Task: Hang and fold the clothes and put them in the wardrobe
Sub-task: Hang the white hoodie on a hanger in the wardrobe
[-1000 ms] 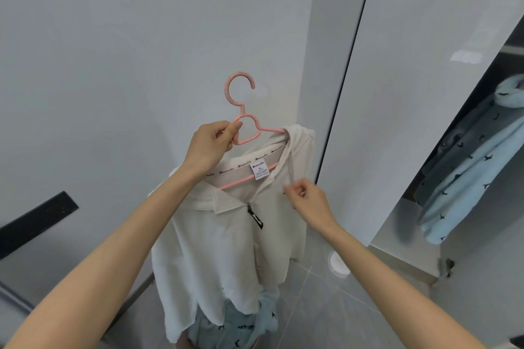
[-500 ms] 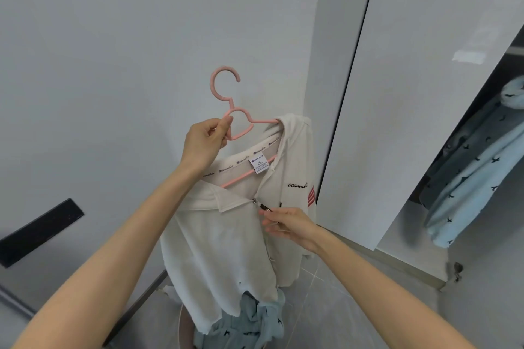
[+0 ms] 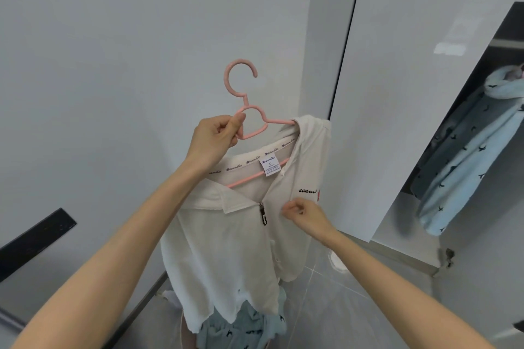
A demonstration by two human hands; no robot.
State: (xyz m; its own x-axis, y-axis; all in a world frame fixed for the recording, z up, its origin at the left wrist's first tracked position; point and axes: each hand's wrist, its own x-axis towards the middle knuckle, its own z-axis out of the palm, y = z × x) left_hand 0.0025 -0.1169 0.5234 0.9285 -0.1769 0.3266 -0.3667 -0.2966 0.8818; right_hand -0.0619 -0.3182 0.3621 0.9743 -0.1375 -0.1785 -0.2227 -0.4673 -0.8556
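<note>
Left hand (image 3: 215, 139) grips a pink hanger (image 3: 279, 121) by its neck, holding a white shirt (image 3: 226, 249) up beside the open wardrobe (image 3: 425, 93); right hand (image 3: 304, 215) pinches the shirt front, probably straightening it for hanging.

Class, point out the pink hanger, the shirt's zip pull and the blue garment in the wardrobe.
pink hanger (image 3: 226, 76): head view, hook's left curve.
zip pull (image 3: 264, 217): head view, its dark tab.
blue garment (image 3: 465, 156): head view, hanging middle part.
</note>
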